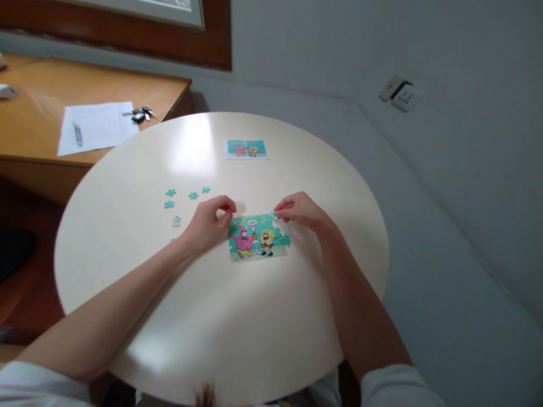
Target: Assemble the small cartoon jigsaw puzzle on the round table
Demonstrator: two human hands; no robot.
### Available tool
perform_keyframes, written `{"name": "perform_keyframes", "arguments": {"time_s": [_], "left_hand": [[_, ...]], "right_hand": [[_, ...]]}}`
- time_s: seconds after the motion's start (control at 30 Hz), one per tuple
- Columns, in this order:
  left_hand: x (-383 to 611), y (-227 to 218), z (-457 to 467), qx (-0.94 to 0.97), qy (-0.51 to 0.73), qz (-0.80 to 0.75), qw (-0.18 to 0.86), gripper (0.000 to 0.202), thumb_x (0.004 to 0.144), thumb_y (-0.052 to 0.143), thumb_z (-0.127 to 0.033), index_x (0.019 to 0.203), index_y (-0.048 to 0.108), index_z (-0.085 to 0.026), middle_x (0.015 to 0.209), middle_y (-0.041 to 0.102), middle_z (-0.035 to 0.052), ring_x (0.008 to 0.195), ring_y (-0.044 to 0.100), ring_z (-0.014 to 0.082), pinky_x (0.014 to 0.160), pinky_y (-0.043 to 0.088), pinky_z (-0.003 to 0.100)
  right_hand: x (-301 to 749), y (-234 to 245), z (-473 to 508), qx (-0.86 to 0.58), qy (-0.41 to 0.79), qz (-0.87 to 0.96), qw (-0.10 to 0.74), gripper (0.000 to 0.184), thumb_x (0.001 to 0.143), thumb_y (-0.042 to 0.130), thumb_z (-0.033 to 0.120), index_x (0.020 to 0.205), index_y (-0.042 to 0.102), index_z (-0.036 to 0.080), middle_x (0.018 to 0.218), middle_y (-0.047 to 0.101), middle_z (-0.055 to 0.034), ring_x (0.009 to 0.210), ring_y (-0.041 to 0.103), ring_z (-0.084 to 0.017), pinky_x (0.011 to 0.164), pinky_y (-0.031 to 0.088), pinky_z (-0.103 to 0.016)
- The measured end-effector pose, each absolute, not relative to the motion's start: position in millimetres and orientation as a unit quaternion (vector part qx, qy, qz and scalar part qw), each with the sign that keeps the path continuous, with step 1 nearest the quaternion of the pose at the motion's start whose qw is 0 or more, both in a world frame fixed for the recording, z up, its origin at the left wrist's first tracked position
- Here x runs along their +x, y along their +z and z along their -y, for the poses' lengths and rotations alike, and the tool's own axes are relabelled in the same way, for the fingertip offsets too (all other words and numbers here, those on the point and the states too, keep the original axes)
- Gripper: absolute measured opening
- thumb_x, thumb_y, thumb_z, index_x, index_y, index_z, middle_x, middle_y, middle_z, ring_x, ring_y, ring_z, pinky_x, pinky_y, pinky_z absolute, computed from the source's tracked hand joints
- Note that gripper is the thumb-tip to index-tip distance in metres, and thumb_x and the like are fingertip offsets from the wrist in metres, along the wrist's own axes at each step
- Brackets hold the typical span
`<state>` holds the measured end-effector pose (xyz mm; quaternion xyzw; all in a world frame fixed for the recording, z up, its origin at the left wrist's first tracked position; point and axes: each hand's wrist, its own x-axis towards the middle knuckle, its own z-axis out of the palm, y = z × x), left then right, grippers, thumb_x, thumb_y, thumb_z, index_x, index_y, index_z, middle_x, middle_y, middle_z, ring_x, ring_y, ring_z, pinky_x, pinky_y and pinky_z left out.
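A cartoon jigsaw puzzle [248,243], mostly joined, lies on the white table before me. Pink, grey-green and yellow figures stand on its teal background; its right edge is ragged with open notches. My right hand [299,209] pinches a small teal puzzle piece [275,216] at the puzzle's upper right edge. Whether that piece is seated, I cannot tell. Beside the upper left corner, my left hand [214,220] is curled with thumb and fingertips together. Anything between those fingertips is hidden. Left of it lie several loose puzzle pieces [169,204], one partly hidden by my left forearm.
A small reference picture [246,148] with the same cartoon lies farther back on the round white table [254,322]. A wooden desk [139,85] adjoins at the left, bearing a paper sheet [99,125], a pen [77,134] and keys [142,115]. Wall sockets [407,97] are at right.
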<state>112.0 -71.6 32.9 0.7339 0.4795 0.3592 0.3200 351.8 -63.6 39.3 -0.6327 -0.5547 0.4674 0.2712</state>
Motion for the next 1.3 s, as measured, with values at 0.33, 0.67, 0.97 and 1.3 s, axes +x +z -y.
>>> {"name": "perform_keyframes", "arguments": {"time_s": [0.33, 0.67, 0.97, 1.3], "left_hand": [[113.2, 31.9, 71.4, 0.719, 0.357, -0.490, 0.339, 0.011, 0.066, 0.047, -0.015, 0.070, 0.057, -0.019, 0.069, 0.061, 0.0011, 0.066, 0.054, 0.0143, 0.059, 0.042, 0.026], [113.4, 32.1, 72.2, 0.712, 0.352, -0.496, 0.350, 0.011, 0.065, 0.047, -0.015, 0.070, 0.056, -0.019, 0.069, 0.060, 0.0013, 0.067, 0.055, 0.0148, 0.059, 0.042, 0.026], [114.0, 32.5, 71.8, 0.715, 0.355, -0.494, 0.344, 0.011, 0.065, 0.047, -0.016, 0.069, 0.056, -0.019, 0.067, 0.060, 0.0011, 0.066, 0.055, 0.0147, 0.059, 0.043, 0.025], [113.3, 32.6, 71.9, 0.715, 0.357, -0.494, 0.342, 0.011, 0.064, 0.047, -0.014, 0.068, 0.056, -0.019, 0.067, 0.060, 0.0008, 0.066, 0.055, 0.0144, 0.059, 0.043, 0.025]], "right_hand": [[347.5, 39.8, 64.3, -0.657, 0.437, 0.560, 0.251, 0.007, 0.057, 0.070, 0.009, 0.061, 0.066, 0.014, 0.048, 0.061, 0.0004, 0.048, 0.055, -0.011, 0.049, 0.042, -0.021], [338.8, 44.0, 68.8, -0.677, 0.362, 0.606, 0.209, 0.010, 0.064, 0.066, 0.008, 0.067, 0.062, 0.016, 0.054, 0.063, -0.0004, 0.055, 0.060, -0.013, 0.053, 0.042, -0.022], [334.0, 47.5, 71.0, -0.680, 0.279, 0.660, 0.157, 0.009, 0.069, 0.063, 0.009, 0.066, 0.062, 0.018, 0.063, 0.066, -0.0006, 0.061, 0.059, -0.012, 0.057, 0.040, -0.022], [337.3, 45.3, 68.5, -0.675, 0.305, 0.651, 0.167, 0.009, 0.068, 0.066, 0.011, 0.064, 0.060, 0.017, 0.062, 0.063, 0.0008, 0.058, 0.055, -0.011, 0.056, 0.039, -0.022]]}}
